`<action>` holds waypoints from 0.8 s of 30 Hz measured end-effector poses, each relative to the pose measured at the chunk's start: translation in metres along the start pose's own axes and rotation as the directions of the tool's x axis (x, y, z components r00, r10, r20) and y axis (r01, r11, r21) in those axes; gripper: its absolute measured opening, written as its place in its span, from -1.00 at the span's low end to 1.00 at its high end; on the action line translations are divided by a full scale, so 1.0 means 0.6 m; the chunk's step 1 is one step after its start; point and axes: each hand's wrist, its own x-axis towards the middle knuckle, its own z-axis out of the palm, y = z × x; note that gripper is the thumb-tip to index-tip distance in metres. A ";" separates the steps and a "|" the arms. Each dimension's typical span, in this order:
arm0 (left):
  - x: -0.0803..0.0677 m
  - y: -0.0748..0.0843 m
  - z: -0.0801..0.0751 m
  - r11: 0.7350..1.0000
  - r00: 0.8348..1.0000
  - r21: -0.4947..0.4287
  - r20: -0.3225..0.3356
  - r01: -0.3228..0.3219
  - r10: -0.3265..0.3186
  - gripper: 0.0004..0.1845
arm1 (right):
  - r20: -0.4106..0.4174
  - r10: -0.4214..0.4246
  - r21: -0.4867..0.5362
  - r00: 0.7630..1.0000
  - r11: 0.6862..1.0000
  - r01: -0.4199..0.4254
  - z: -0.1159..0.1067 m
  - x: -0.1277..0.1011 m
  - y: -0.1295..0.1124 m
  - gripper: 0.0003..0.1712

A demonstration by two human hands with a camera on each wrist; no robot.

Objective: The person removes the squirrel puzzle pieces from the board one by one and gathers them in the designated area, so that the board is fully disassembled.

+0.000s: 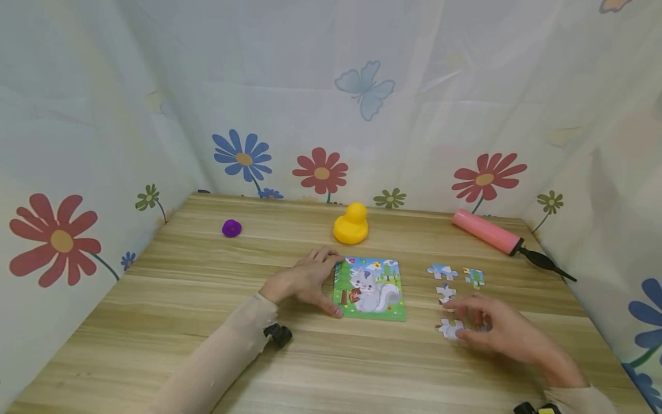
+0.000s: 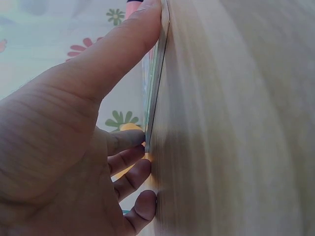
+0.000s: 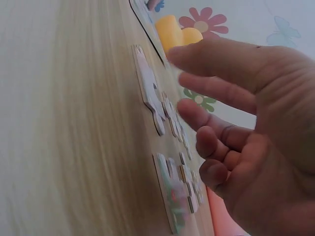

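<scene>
A square puzzle board [image 1: 368, 290] with a grey squirrel picture lies in the middle of the table. My left hand [image 1: 310, 279] rests at its left side, thumb near the lower corner and fingertips at the upper corner. In the left wrist view the thumb [image 2: 123, 49] lies along the board's edge, the other fingers loosely bent. Over the loose puzzle pieces at the right hovers my right hand [image 1: 496, 328], fingers slightly bent and apart, holding nothing. A pale puzzle piece [image 1: 451, 329] lies near its thumb; another puzzle piece [image 3: 171, 196] is under the hand.
More puzzle pieces [image 1: 442, 272] lie between the board and the right hand. Behind the board stands a yellow rubber duck [image 1: 351, 224]. A small purple object [image 1: 231, 228] is at the back left, and a pink hand pump [image 1: 488, 233] lies at the back right near the edge.
</scene>
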 end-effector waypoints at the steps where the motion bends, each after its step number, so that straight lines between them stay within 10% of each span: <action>1: 0.000 0.000 0.000 1.000 1.000 -0.001 0.001 0.000 0.000 0.43 | -0.022 0.004 0.003 1.000 1.000 -0.004 0.001 0.001 -0.002 -0.48; 12: 0.003 -0.004 0.003 1.000 1.000 0.005 0.002 0.001 -0.001 0.42 | -0.288 -0.013 0.024 0.958 0.999 0.021 0.003 0.041 -0.048 -0.48; 24: 0.002 -0.002 0.001 1.000 1.000 -0.002 0.002 0.002 -0.002 0.41 | -0.305 -0.051 0.070 0.951 0.995 0.076 0.009 0.111 -0.098 -0.24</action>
